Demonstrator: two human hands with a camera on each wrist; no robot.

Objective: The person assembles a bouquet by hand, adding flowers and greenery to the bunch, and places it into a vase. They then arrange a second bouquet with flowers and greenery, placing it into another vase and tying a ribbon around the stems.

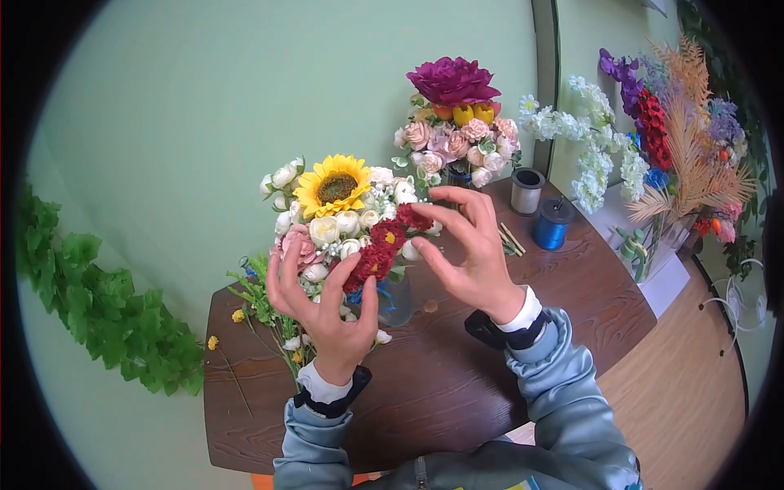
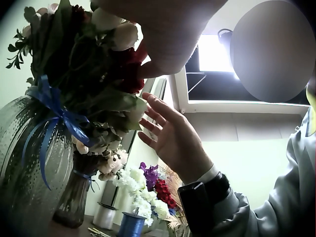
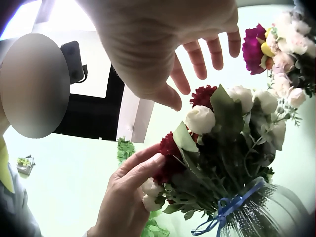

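A bouquet in a clear ribbed vase (image 3: 276, 212) with a blue ribbon (image 3: 229, 205) holds a yellow sunflower (image 1: 335, 189), white blooms (image 1: 325, 227), a pink rose (image 1: 300, 245) and dark red flowers (image 1: 387, 235) at its front right. My left hand (image 1: 322, 306) is at the lower red bloom, with thumb and forefinger tips right at its petals; the right wrist view shows them touching its edge. My right hand (image 1: 474, 253) is on the other side, fingers spread and gently bent, thumb and fingertips around the upper red bloom without gripping it.
Behind stands a second bouquet with a purple flower (image 1: 454, 80). Grey (image 1: 527, 191) and blue ribbon spools (image 1: 554, 224) sit on the dark table (image 1: 457, 376) beside short sticks (image 1: 511, 239). Loose green stems (image 1: 260, 286) and small yellow flowers lie left. More flowers (image 1: 682, 155) stand far right.
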